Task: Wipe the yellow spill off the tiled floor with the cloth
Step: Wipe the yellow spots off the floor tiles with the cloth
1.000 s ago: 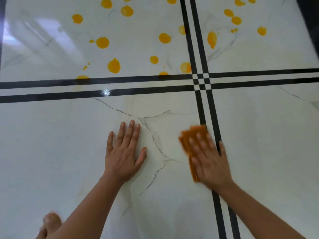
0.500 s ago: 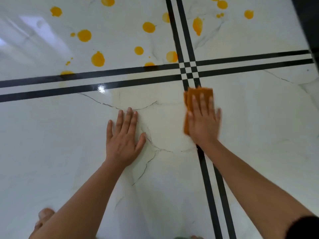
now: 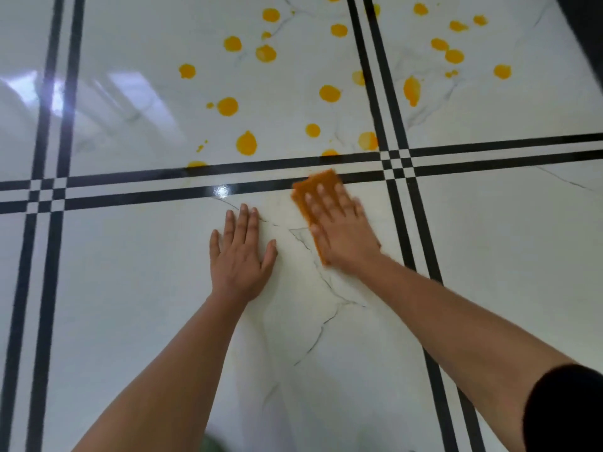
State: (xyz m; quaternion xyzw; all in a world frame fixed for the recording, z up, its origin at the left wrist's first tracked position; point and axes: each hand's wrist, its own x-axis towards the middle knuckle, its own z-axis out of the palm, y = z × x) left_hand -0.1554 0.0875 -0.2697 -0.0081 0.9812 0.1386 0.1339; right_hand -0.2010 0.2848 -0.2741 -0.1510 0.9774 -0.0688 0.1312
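Observation:
Several round yellow spill drops (image 3: 246, 143) dot the white marble-look tiles beyond the black double stripe. An orange cloth (image 3: 316, 187) lies flat on the near tile, its far edge on the lower black stripe. My right hand (image 3: 342, 230) presses flat on the cloth with straight fingers, blurred by motion. My left hand (image 3: 239, 252) rests flat on the tile just left of it, fingers spread. A faint yellowish smear shows on the tile around the hands.
Black double grout stripes (image 3: 130, 177) cross the floor, with crossings at right (image 3: 396, 164) and left (image 3: 45, 194). A dark object (image 3: 584, 34) stands at the top right corner. Glare (image 3: 222, 190) shines on the stripe.
My right hand has slid the cloth away from me, then left across the vertical stripes onto the tile by my left hand. The view has shifted. My left hand has stayed planted.

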